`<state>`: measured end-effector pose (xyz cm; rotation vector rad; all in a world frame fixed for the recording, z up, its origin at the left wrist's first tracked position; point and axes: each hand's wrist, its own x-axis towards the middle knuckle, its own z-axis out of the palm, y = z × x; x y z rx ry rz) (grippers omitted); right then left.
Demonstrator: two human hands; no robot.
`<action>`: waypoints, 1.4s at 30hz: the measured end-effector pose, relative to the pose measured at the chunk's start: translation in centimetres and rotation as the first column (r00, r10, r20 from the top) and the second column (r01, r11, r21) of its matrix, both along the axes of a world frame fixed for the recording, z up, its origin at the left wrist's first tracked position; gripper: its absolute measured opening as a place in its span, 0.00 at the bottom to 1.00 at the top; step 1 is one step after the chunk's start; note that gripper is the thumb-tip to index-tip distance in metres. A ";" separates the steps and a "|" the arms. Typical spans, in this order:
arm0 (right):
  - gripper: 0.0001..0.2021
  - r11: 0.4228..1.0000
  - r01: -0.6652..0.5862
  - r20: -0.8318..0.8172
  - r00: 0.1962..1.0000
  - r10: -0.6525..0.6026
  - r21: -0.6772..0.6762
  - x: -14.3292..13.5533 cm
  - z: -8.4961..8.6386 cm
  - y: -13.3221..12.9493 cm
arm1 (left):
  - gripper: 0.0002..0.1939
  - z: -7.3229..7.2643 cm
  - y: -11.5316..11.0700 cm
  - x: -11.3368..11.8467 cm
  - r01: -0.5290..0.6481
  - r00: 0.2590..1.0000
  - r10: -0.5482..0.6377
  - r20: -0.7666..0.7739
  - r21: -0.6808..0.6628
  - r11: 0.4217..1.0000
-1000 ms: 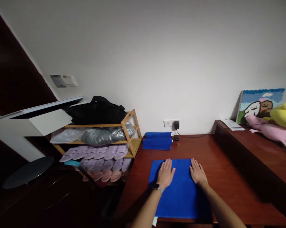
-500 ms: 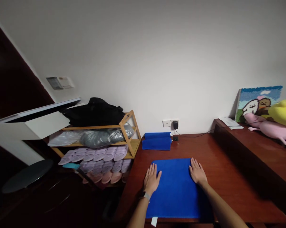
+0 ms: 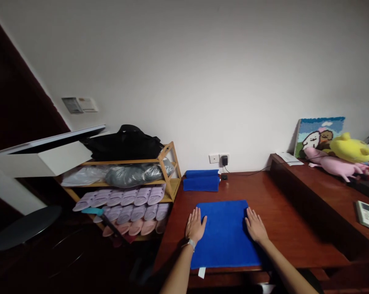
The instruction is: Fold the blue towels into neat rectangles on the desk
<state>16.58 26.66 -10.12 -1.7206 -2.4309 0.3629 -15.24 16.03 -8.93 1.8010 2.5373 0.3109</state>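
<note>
A blue cloth (image 3: 225, 234) lies spread flat on the reddish-brown table (image 3: 288, 220), its white tag hanging over the front edge. My left hand (image 3: 195, 226) rests flat on the cloth's left edge, fingers stretched out, a watch on the wrist. On the right edge of the cloth lies my right hand (image 3: 256, 225), palm down with its fingers extended. Neither hand grips anything. Farther back, near the wall, sit folded blue cloths (image 3: 202, 183).
Left of the table stands a wooden rack (image 3: 170, 185) with slippers (image 3: 129, 197) and a black bag (image 3: 123, 145). A black plug (image 3: 224, 160) is in the wall. On the raised right-hand surface are plush toys (image 3: 331, 163), a picture (image 3: 319, 132) and a white device (image 3: 368, 215).
The view has shifted, bringing the white device into sight at the right. My right hand sits slightly lower along the cloth's edge; my left hand stays at the left edge.
</note>
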 end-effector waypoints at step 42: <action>0.34 0.998 -0.023 -0.009 1.000 0.023 0.053 3.1 -2.1 -8.6 | 0.39 -1.2 -8.2 2.5 0.001 0.999 0.002 -0.044 0.072 0.997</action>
